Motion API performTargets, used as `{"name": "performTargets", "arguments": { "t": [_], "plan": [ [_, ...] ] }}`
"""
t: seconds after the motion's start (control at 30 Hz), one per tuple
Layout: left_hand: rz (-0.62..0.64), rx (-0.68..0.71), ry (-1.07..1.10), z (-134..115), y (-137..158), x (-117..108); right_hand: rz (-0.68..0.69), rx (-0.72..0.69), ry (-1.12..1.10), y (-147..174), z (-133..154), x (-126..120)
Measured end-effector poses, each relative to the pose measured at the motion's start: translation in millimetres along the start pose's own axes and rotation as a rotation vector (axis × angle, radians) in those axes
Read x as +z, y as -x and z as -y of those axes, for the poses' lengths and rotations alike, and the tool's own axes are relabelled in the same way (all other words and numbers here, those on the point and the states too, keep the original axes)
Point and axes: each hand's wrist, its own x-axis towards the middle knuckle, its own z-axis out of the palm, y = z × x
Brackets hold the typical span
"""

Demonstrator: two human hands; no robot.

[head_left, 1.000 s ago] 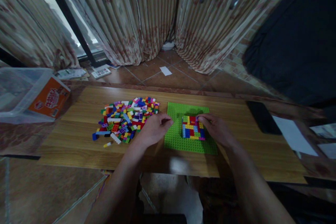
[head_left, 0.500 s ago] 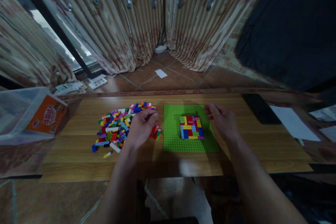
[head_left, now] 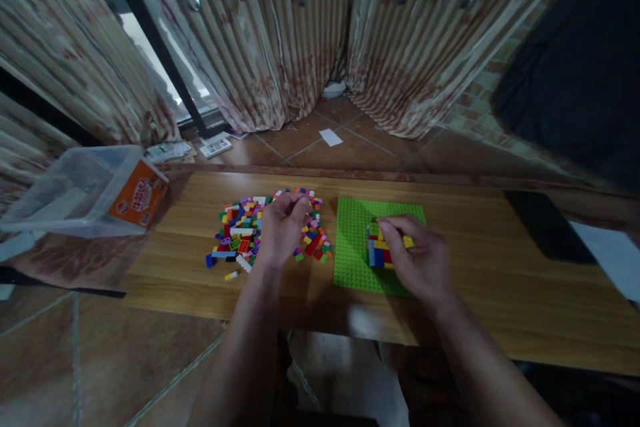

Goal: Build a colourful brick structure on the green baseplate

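Note:
My left hand hovers over the right part of a loose pile of coloured toy bricks. Its thumb and fingers are pinched together; whatever they hold, if anything, is hidden. My right hand is above a multicoloured block of joined bricks on a green studded baseplate. Thumb and index finger come together near the block's far side, and what is between them is too small to make out. The hand covers much of the block's right part.
The wooden table carries everything. A clear plastic bin with an orange label stands beyond its left end. Toward the right lie a black flat object and white paper. Curtains hang behind, above a tiled floor.
My right hand has moved left from beside the block to over it, covering part of it. My left hand stays pinched over the pile. The whole view has shifted, with things appearing further right.

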Motion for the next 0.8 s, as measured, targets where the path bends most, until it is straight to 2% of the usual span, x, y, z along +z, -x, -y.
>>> {"name": "performTargets", "arguments": {
  "t": [0.07,0.17,0.27,0.33,0.57,0.67,0.8],
  "plan": [
    [0.003,-0.006,0.002,1,0,-1,-0.02,-0.004,0.023,-2,-2,0],
    [0.019,-0.02,0.017,2,0,-3,-0.128,0.084,0.06,-6,-7,-4],
    [0.029,-0.023,0.021,2,-1,-4,-0.155,0.141,0.055,-6,-8,-4],
    [0.026,-0.021,0.019,3,-2,-5,-0.088,0.104,0.036,-3,-3,2],
    [0.029,0.029,-0.008,9,-4,-7,0.352,-0.184,0.092,16,20,40],
    [0.026,0.051,-0.029,11,-4,-9,0.458,-0.209,0.168,21,21,53],
    [0.032,0.07,-0.055,11,-5,-11,0.507,-0.219,0.264,24,20,65]
  ]
}}
